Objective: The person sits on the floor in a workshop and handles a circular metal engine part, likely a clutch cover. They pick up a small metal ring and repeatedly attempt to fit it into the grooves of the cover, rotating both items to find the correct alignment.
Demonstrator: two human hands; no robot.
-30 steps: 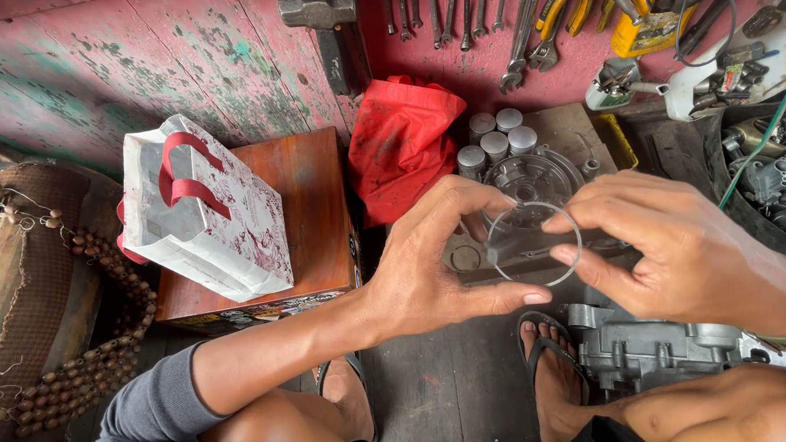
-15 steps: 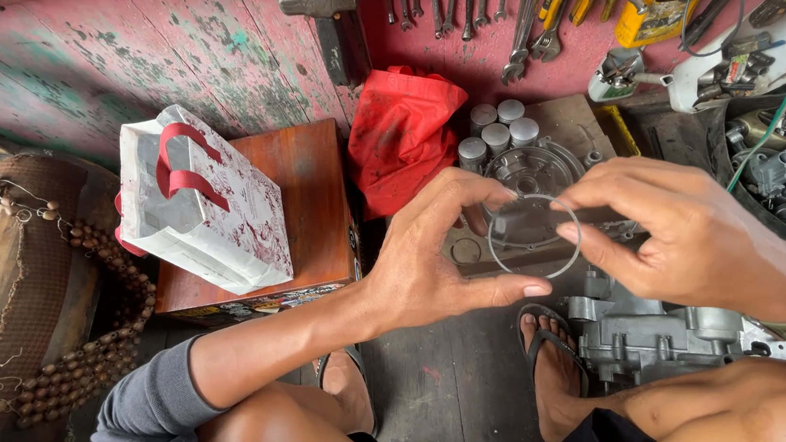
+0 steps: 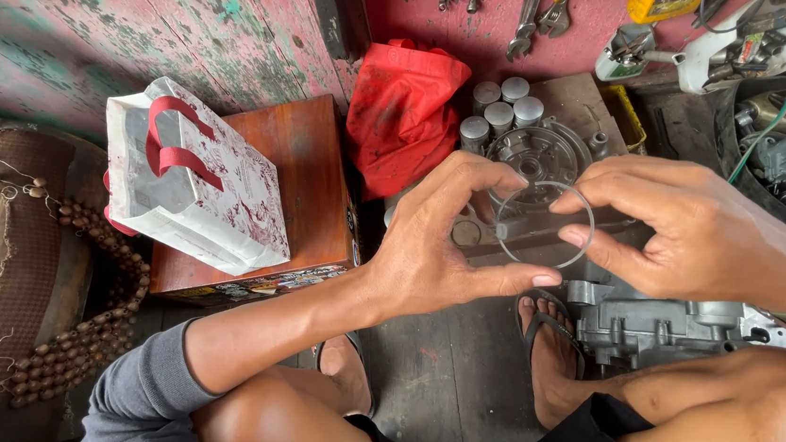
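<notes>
Head view looks down past bare knees onto a pink, flaking wooden wall (image 3: 144,29) at upper left, with wrenches (image 3: 535,11) hung on a red board at the top. Left of the hands, a beaded seat cover (image 3: 17,292) drapes over a brown mound. Beside it stands a reddish-brown wooden box (image 3: 308,166), and on it lies a white paper bag (image 3: 214,205), boxy, speckled with dark red print and fitted with red handles. A crumpled red cloth (image 3: 403,108) leans against the wall just right of the box. Below the hands sits a grey metal engine casing (image 3: 659,325), with a round grey cover plate (image 3: 536,158) behind it and five small grey-capped cylinders (image 3: 497,112) clustered near that plate. Left hand (image 3: 438,244) and right hand (image 3: 704,239) meet above the casing: their fingers pinch a thin metal ring (image 3: 544,225) from both sides, the left thumb under it, the right fingertips on its right edge.
</notes>
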